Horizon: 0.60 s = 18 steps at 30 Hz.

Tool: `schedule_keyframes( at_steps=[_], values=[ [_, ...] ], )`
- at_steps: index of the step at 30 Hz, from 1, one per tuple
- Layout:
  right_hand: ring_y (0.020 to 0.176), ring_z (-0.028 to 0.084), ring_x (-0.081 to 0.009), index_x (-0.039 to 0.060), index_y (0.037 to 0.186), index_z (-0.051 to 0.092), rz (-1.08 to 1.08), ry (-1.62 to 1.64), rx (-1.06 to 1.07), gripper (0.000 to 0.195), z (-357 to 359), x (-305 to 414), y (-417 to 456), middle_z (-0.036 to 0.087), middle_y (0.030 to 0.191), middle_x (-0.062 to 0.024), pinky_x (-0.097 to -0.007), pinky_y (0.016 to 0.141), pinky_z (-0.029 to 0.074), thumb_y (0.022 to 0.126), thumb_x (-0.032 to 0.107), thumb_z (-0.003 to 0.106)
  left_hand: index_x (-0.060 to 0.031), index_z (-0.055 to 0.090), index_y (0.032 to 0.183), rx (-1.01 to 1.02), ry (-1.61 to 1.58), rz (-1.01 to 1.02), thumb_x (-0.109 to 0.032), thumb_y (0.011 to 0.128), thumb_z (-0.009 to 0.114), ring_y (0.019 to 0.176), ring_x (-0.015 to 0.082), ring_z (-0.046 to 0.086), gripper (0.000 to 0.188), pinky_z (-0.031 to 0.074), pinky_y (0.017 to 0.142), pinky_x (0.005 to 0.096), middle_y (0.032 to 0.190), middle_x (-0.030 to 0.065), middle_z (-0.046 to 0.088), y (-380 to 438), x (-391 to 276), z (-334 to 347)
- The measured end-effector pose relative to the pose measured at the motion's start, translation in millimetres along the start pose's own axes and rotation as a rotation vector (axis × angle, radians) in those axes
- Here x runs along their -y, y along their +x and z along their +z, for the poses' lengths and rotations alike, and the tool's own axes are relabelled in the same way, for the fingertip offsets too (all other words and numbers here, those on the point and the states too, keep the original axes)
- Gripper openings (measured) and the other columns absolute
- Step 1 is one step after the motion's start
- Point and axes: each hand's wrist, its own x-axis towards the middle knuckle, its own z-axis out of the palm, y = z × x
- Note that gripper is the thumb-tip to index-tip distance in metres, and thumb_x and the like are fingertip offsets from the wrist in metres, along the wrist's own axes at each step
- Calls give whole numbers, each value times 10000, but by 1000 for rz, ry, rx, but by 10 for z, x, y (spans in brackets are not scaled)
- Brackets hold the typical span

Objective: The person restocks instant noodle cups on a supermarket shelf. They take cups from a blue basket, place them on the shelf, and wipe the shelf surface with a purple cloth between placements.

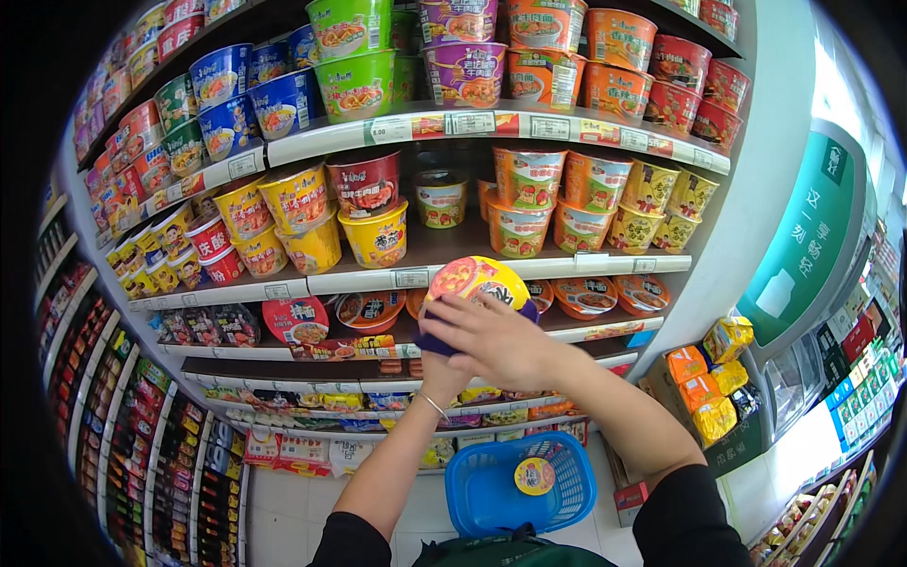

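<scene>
In front of the shelves I hold up an instant noodle tub with a yellow printed lid [476, 275]. My left hand [453, 377], a thin bangle on its wrist, grips it from below and is mostly hidden. Dark purple material [438, 346] shows beneath the lid; whether it is cloth or the tub's side, I cannot tell. Across the near part of the lid lies my right hand [499, 341], fingers extended and apart, covering some of the print. Below my arms, a blue plastic shopping basket [482, 500] contains one small yellow-lidded tub [533, 476].
Stacked noodle tubs fill the upper shelf [496, 120] and the middle shelf [489, 273]. Flat noodle bowls [584, 294] sit lower. To the right, yellow and orange packets [701, 390] top a carton beside a green-panelled cabinet [801, 227]. Bottle shelves [142, 425] line the left.
</scene>
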Motion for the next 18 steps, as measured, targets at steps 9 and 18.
schedule_keyframes(
  at_steps=[9, 18],
  values=[
    [1442, 296, -354, 56, 1482, 362, 252, 12, -22, 526, 80, -468, 70, 378, 1517, -197, -497, 1169, 248, 1025, 304, 437, -6, 322, 1416, -84, -153, 3, -298, 595, 933, 1199, 285, 484, 1064, 407, 1029, 396, 1263, 150, 447, -330, -371, 37],
    [1373, 429, -298, -31, 1446, 393, 369, 560, -634, 470, 740, -420, -289, 458, 1448, -232, -349, 1112, 332, 1048, 221, 400, -48, 395, 1353, -267, -873, -485, -125, 795, 798, 1169, 187, 543, 692, 433, 1019, 332, 1280, 83, 538, -562, -430, 67]
  ],
)
